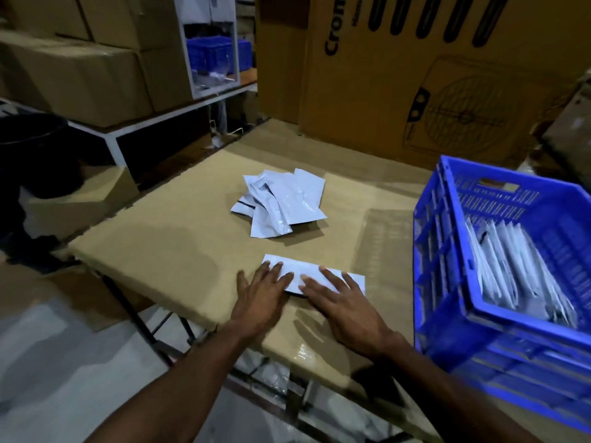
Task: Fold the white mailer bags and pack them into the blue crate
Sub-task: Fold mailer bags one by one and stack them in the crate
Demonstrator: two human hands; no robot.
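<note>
A folded white mailer bag [308,272] lies flat near the front of the cardboard-covered table [179,238]. My left hand [263,295] presses on its left part with straight, spread fingers. My right hand [343,303] presses flat on its right part the same way. Farther back, a loose pile of unfolded white mailer bags [281,203] sits mid-table. The blue crate [447,270] stands at the right and holds several folded white bags [518,270] standing on edge.
A large printed cardboard box [431,75] walls off the back. Stacked brown cartons [80,68] sit on a white shelf at the left, with a black bin [28,135] beside it. The table's front-left edge drops to the floor.
</note>
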